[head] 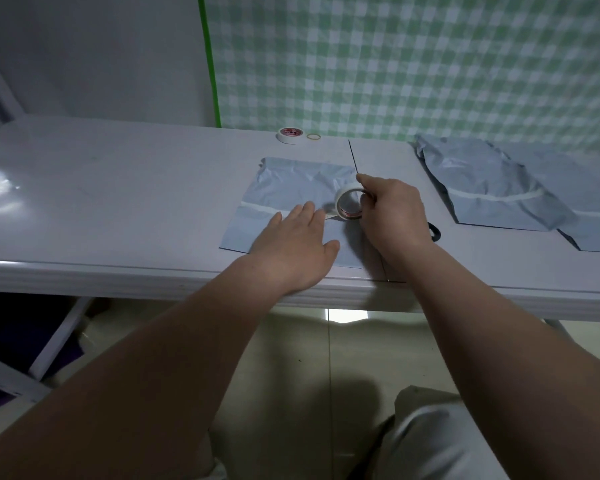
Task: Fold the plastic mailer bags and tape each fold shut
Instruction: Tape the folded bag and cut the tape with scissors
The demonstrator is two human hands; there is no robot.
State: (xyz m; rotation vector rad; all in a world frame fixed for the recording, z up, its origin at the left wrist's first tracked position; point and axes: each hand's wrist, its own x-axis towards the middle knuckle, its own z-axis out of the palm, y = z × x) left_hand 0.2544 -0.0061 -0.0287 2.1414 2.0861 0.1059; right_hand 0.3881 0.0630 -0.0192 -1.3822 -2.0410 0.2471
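The scene is rather dim, with a cool bluish tone. A soft glare lies on the table at its left end, and a pale reflection shows on the floor below it. The left hand is blurred at its fingertips, just beside the tape roll. Straight lines bend near the edges of the view.

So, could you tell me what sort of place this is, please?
Likely a makeshift home packing corner: a glossy white table, a green-and-white checked cloth hung behind, grey plastic mailer bags, and a white tape roll in the right hand.
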